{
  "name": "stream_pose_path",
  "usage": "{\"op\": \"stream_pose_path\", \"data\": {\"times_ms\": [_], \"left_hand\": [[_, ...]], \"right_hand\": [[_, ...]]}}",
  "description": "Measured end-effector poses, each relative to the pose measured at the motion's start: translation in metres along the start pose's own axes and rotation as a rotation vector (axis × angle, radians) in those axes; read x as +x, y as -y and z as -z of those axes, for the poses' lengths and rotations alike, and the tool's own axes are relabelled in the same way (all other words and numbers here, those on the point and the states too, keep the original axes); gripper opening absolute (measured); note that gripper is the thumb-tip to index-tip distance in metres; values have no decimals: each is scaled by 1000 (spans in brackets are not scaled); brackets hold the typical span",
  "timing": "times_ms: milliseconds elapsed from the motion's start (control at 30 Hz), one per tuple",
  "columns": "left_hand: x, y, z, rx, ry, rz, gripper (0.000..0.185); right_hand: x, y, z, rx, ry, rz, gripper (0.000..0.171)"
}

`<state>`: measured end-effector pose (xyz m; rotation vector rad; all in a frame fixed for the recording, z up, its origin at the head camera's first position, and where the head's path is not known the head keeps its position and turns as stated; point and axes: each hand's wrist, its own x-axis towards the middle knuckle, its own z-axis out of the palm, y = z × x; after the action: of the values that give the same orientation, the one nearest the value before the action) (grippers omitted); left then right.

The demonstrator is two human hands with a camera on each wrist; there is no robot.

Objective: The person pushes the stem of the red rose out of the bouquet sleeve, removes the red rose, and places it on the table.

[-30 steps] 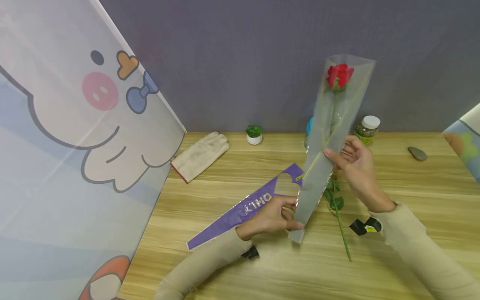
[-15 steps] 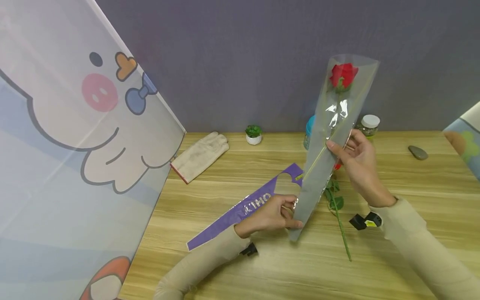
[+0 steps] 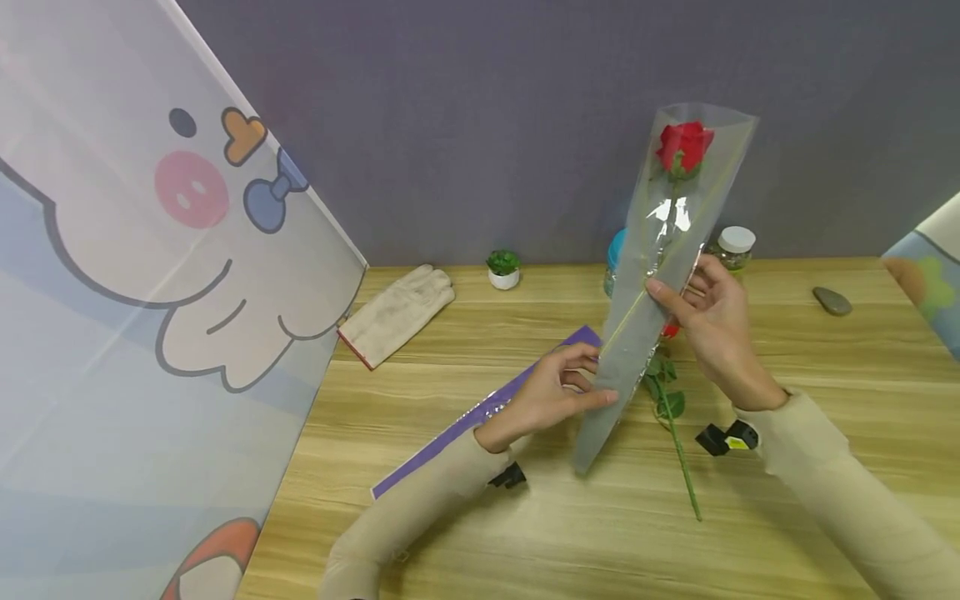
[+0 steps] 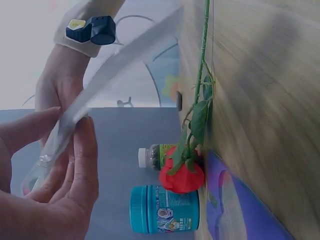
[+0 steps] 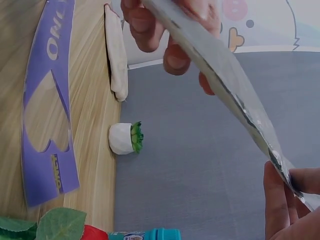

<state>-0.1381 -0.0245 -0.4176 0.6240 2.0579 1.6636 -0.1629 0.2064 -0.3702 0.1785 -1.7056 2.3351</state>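
Observation:
A clear flower sleeve (image 3: 622,358) with a red rose (image 3: 684,148) inside is held upright at a slant above the table. My right hand (image 3: 716,329) pinches the sleeve's right edge around its middle, thumb in front. Lower down, my left hand (image 3: 551,392) has the left edge between thumb and fingers. The sleeve's narrow end points down toward the table. Behind it a second rose lies on the wood, with its green stem (image 3: 682,467) showing and its red bloom (image 4: 181,175) seen in the left wrist view. A purple sleeve (image 5: 37,165) lies flat, partly under my left arm.
A work glove (image 3: 399,315) lies at the back left, beside a small potted plant (image 3: 503,268). Along the back stand a blue-lidded jar (image 4: 165,209) and a white-lidded jar (image 3: 735,246). A grey stone (image 3: 832,301) sits at the right.
My left hand has slid upward along the sleeve, away from its narrow end, and covers more of the purple sleeve. The right hand keeps its pinch almost in place.

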Motion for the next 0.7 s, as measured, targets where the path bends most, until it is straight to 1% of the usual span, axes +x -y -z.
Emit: {"op": "stream_pose_path", "data": {"times_ms": [167, 367, 700], "left_hand": [[1, -2, -1, -25, -17, 23, 54], [1, 0, -1, -22, -28, 39, 53], [1, 5, -4, -5, -30, 35, 56]], "right_hand": [[0, 0, -2, -25, 5, -3, 36], [0, 0, -3, -11, 7, 0, 36], [2, -1, -3, -58, 8, -26, 32]]}}
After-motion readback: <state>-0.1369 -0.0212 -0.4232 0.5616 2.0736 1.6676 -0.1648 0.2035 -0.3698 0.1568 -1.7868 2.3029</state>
